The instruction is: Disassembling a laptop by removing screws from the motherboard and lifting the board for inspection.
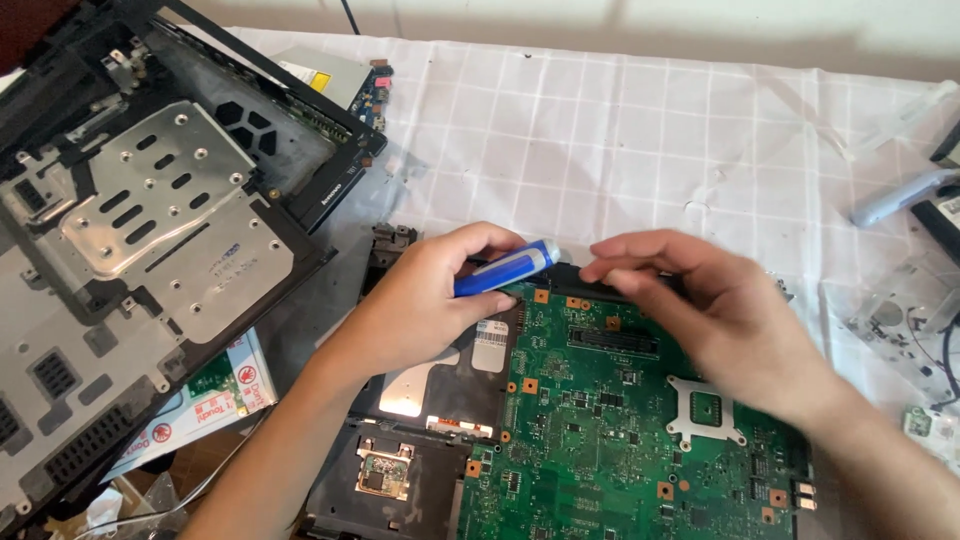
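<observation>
1. Far left of both hands: a black laptop base shell with grey metal plating (150,230), lying on the white checked cloth covering the counter (620,130).
2. Left hand (425,300): closed around a blue and white plastic screwdriver handle (503,269), held nearly level.
3. Beneath both hands: a green rectangular circuit board (600,420).
4. Right hand (700,305): fingers curled, pinched at the board's upper edge, just beside the screwdriver's end; contents cannot be told.

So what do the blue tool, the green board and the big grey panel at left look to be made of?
Blue tool in the left hand: likely glossy plastic, with a bright highlight and white tip.
Green board: rigid laminate under matte green coating, with copper-coloured pads.
Grey panel: seemingly stamped sheet metal, dull silver, with punched slots.
</observation>
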